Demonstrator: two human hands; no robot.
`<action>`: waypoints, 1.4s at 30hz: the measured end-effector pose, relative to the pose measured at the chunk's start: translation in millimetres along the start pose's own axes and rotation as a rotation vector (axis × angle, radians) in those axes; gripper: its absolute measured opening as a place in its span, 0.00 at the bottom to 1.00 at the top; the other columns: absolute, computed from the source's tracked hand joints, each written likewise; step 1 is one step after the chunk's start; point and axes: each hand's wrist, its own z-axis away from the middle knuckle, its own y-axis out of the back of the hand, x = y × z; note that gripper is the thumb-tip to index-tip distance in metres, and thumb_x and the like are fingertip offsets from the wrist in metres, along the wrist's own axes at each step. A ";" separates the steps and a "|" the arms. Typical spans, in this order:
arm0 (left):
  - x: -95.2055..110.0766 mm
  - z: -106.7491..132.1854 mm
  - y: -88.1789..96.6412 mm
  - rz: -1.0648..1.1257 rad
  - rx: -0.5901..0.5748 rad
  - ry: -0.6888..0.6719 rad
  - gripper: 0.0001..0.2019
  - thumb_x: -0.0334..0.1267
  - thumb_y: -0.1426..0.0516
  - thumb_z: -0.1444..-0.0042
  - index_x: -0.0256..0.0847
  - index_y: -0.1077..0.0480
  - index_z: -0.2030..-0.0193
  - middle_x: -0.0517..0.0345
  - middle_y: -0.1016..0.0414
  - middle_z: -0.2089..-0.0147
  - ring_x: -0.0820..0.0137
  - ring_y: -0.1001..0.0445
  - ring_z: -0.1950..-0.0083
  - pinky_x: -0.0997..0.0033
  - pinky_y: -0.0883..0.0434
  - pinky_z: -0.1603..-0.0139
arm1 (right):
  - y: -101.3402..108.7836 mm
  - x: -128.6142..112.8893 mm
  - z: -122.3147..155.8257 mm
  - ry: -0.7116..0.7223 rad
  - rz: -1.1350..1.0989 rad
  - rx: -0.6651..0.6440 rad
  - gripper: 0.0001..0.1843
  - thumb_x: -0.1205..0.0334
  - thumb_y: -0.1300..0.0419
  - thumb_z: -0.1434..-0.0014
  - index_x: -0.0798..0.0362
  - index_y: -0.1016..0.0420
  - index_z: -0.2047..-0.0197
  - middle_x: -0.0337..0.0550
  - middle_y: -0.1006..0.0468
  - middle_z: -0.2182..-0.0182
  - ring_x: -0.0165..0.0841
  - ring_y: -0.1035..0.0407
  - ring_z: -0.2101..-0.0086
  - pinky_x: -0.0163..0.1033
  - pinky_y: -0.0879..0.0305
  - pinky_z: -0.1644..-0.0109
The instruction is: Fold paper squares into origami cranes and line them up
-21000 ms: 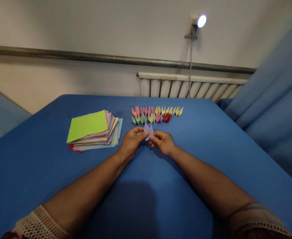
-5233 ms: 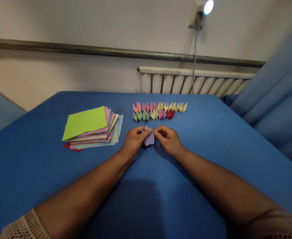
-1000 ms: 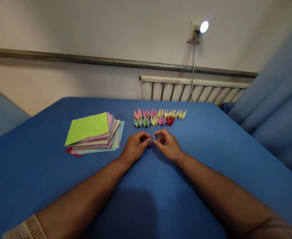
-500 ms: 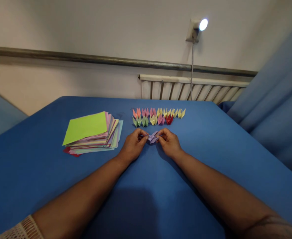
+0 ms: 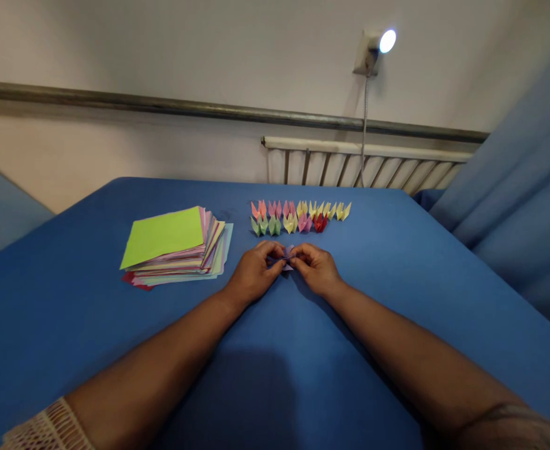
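Note:
A small folded lilac paper piece [image 5: 286,256] is pinched between both my hands over the blue table [image 5: 397,275]. My left hand [image 5: 254,272] grips its left side with curled fingers. My right hand [image 5: 315,267] grips its right side, fingertips meeting the left hand's. Most of the paper is hidden by my fingers. Just beyond my hands stand two rows of small folded paper figures [image 5: 299,217] in pink, yellow, green and red.
A fanned stack of coloured paper sheets [image 5: 174,245], lime green on top, lies to the left of my hands. A radiator [image 5: 364,164] and a wall rail run behind the table. Blue fabric [image 5: 523,187] rises on the right.
The lilac piece was spread out wide between my fingertips half a second ago; now my hands have closed together over it and it is squeezed small.

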 end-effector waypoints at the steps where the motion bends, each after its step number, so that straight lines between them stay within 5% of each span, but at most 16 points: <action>1: 1.3 0.1 0.3 0.005 -0.007 -0.003 0.02 0.35 0.43 0.46 0.41 0.31 0.66 0.59 0.25 0.63 0.70 0.26 0.62 0.71 0.31 0.62 | 0.6 -0.5 -0.2 0.014 0.022 0.013 0.04 0.61 0.43 0.45 0.51 0.27 0.67 0.38 0.24 0.69 0.29 0.29 0.71 0.34 0.34 0.65; 22: -5.3 -3.7 1.9 0.027 -0.049 0.188 0.02 0.35 0.43 0.49 0.40 0.32 0.69 0.64 0.29 0.73 0.73 0.31 0.72 0.73 0.35 0.69 | 1.6 14.2 -4.9 -0.160 0.075 0.050 0.07 0.58 0.44 0.44 0.51 0.32 0.71 0.36 0.25 0.77 0.30 0.29 0.75 0.35 0.34 0.67; 30: -5.3 -1.6 -1.8 0.106 -0.076 0.084 0.05 0.38 0.45 0.45 0.41 0.31 0.65 0.61 0.26 0.68 0.71 0.28 0.67 0.71 0.32 0.63 | 0.4 -1.3 -0.6 -0.058 0.086 -0.032 0.06 0.61 0.40 0.47 0.51 0.27 0.64 0.37 0.25 0.70 0.30 0.30 0.72 0.34 0.34 0.66; 35: -3.2 -0.3 -1.7 0.005 -0.078 -0.010 0.05 0.37 0.45 0.44 0.42 0.29 0.65 0.61 0.27 0.67 0.70 0.29 0.64 0.70 0.32 0.60 | 1.3 -0.6 -0.7 -0.049 0.142 -0.052 0.02 0.65 0.42 0.47 0.51 0.28 0.68 0.37 0.26 0.72 0.30 0.31 0.72 0.35 0.34 0.66; 42: -9.9 -4.8 3.2 0.043 -0.060 0.167 0.07 0.41 0.43 0.46 0.40 0.28 0.68 0.60 0.25 0.69 0.68 0.27 0.66 0.69 0.32 0.62 | 0.9 12.8 -2.9 -0.122 0.027 -0.042 0.01 0.64 0.41 0.48 0.51 0.29 0.71 0.36 0.26 0.73 0.29 0.31 0.72 0.34 0.34 0.66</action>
